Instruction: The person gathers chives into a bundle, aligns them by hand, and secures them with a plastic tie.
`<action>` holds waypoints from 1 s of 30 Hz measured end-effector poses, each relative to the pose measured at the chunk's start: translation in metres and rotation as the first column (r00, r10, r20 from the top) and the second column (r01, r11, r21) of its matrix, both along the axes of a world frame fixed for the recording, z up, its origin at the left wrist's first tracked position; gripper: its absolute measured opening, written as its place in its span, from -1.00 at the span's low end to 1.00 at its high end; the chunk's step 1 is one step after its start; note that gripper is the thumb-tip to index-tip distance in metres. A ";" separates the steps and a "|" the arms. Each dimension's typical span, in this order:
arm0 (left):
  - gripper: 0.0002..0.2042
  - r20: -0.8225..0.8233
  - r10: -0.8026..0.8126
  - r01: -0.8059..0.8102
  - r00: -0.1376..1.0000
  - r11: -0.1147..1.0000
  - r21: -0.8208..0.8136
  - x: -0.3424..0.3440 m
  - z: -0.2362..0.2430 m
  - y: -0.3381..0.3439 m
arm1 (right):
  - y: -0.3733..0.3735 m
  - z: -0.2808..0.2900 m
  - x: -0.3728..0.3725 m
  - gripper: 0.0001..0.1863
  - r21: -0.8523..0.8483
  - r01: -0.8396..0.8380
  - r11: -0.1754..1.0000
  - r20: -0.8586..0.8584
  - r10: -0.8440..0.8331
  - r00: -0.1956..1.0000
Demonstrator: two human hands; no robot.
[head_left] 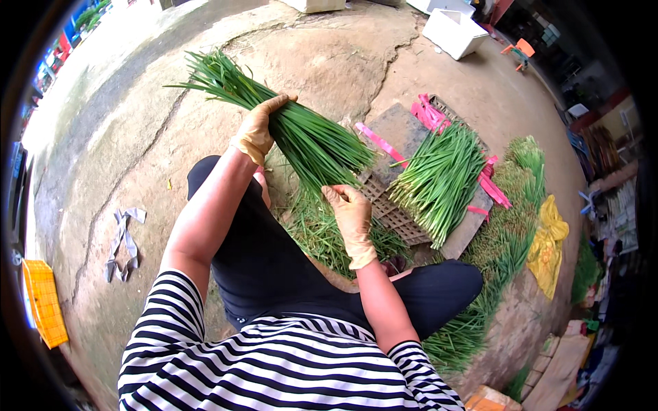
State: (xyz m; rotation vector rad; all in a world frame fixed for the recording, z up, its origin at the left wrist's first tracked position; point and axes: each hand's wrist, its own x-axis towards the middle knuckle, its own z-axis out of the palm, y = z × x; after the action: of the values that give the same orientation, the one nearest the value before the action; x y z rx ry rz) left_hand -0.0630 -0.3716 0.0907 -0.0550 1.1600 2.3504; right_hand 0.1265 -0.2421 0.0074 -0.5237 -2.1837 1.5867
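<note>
A long bunch of green chives [312, 140] slants across the space ahead of me, its leafy tips to the upper left. My left hand [259, 127], in a tan glove, is wrapped round its middle. At the near stem end, my gloved right hand [351, 216] pinches the edge of the bunch between thumb and fingers. Loose chive scraps [319, 229] are heaped on the ground below. Right of them, another pile of chives [442, 178] lies across a board [401, 133] on a brown plastic crate [394, 219].
Pink strips [430, 113] lie around the pile. Along my right spreads a long heap of chives [497, 274] with a yellow bag [548, 246] beside it. Grey strips [123, 243] and an orange crate [44, 301] are at left. A white foam box [452, 34] stands far right.
</note>
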 end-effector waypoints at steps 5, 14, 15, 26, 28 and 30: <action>-0.82 -0.001 0.027 -0.027 1.000 0.999 -0.021 -0.007 -0.002 -0.009 | 0.009 0.022 0.013 -0.78 -0.550 -0.073 0.832 -0.310 -0.122 0.943; -0.77 0.032 0.090 -0.091 0.995 0.996 0.015 -0.020 -0.009 -0.017 | 0.028 -0.008 0.045 -0.68 -0.287 0.085 0.954 -0.177 -0.140 0.974; -0.79 0.038 0.093 -0.094 0.995 0.995 0.040 -0.020 -0.008 -0.016 | 0.023 -0.003 0.038 -0.69 0.111 0.092 0.990 -0.226 -0.065 0.972; -0.78 0.037 0.115 -0.115 0.993 0.993 0.004 -0.016 -0.007 -0.018 | 0.000 -0.011 0.009 -0.76 -0.581 0.108 0.807 -0.171 -0.250 0.953; -0.78 0.026 0.137 -0.137 0.990 0.991 0.005 -0.012 -0.003 -0.014 | 0.013 -0.027 0.018 -0.75 -0.722 0.234 0.651 -0.103 -0.436 0.894; -0.79 0.034 0.145 -0.145 0.989 0.989 0.017 -0.015 -0.003 -0.017 | 0.016 -0.024 0.029 -0.74 -0.656 0.273 0.703 -0.148 -0.475 0.868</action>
State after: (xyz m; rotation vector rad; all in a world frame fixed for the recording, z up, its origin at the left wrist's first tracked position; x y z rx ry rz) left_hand -0.0776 -0.3883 0.0878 -0.1757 1.1524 2.4776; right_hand 0.1550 -0.2259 -0.0167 -0.7911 -1.1788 1.9598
